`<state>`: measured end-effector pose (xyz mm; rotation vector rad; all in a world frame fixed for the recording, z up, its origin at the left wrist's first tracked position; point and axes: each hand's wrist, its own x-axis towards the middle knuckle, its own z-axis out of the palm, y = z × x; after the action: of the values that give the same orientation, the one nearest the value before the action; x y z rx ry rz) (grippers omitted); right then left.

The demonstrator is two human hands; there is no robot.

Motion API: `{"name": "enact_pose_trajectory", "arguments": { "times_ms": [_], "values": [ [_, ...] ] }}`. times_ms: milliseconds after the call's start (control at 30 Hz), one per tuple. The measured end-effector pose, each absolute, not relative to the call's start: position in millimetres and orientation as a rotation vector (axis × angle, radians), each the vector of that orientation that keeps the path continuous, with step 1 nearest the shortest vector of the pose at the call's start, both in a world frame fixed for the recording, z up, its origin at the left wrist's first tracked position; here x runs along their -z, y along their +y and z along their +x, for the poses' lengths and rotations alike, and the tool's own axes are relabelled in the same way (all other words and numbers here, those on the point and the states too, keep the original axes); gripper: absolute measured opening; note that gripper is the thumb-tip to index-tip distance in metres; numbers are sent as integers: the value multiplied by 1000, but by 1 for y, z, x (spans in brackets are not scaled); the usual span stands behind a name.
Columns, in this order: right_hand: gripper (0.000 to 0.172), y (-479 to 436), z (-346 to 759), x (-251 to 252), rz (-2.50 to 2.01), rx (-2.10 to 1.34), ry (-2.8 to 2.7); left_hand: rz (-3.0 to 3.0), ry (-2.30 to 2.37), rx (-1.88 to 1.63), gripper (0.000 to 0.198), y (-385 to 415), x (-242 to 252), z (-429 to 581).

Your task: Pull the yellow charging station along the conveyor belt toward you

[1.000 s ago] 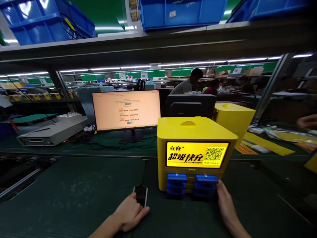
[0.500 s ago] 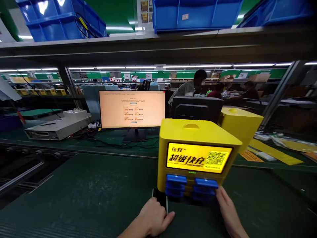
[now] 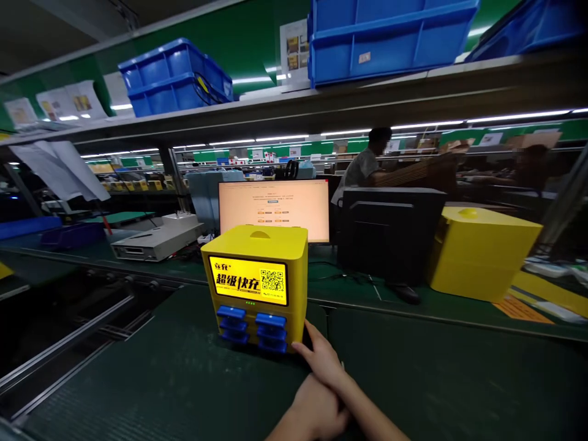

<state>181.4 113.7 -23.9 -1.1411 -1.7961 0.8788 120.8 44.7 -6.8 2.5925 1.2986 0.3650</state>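
Near edge of green mat (image 3: 138, 392): 2 hands. Left hand (image 3: 316, 413) curled loosely, fingers narrow; can't tell if holding anything. Right hand (image 3: 324, 358) w/ fingers stretched flat, tips touching lower right corner of yellow charging station (image 3: 257, 275). Station: 1 lit screen w/ QR code, 6 blue power banks (image 3: 252, 327) in 2 columns of 3, sits mid-mat. Behind, far side of bench: 1 lit monitor (image 3: 274, 209), 1 black unit (image 3: 390, 229), 1 second yellow box (image 3: 480, 251), 1 grey device (image 3: 156, 241). Shelf above: 3 blue bins (image 3: 388, 37). Person (image 3: 365, 165) seated at back.

Left hand (image 3: 316, 413) hides its own fingers; monitor (image 3: 274, 209) text too small; background blurred.
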Motion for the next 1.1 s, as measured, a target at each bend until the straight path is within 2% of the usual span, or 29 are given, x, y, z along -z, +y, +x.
{"name": "enact_pose_trajectory", "arguments": {
  "times_ms": [67,200,267,333,400,500,567,633,733,867,1100],
  "values": [
    [61,119,178,26,-1167,-827,-1886,2592,1310,-438,37,46,16,121],
    [49,124,191,30,-1196,-679,-2059,2701,1301,-354,21,49,28,122],
    [43,124,199,32,-1191,-605,-2133,2800,1187,-417,23,46,20,113],
    [41,121,206,33,-1191,-547,-2181,2868,1158,-664,29,39,4,89],
    [41,117,210,35,-1200,-512,-2202,2748,1385,-1102,29,30,-16,48],
    [47,109,210,37,-1240,-507,-2196,2033,1967,-1794,24,23,-36,-28],
    [59,101,199,32,-1282,-568,-2126,1410,2030,-1965,44,29,-36,-73],
    [73,93,180,20,-1259,-680,-1957,1140,1849,-1908,67,41,-29,-101],
    [80,83,144,-5,-1094,-771,-1672,1172,1633,-1788,83,59,-17,-115],
    [82,79,113,-26,-1044,-756,-1489,1187,1542,-1760,86,68,-9,-110],
    [78,80,114,-25,-1060,-714,-1492,1156,1614,-1728,86,67,-3,-118]
  ]
}}
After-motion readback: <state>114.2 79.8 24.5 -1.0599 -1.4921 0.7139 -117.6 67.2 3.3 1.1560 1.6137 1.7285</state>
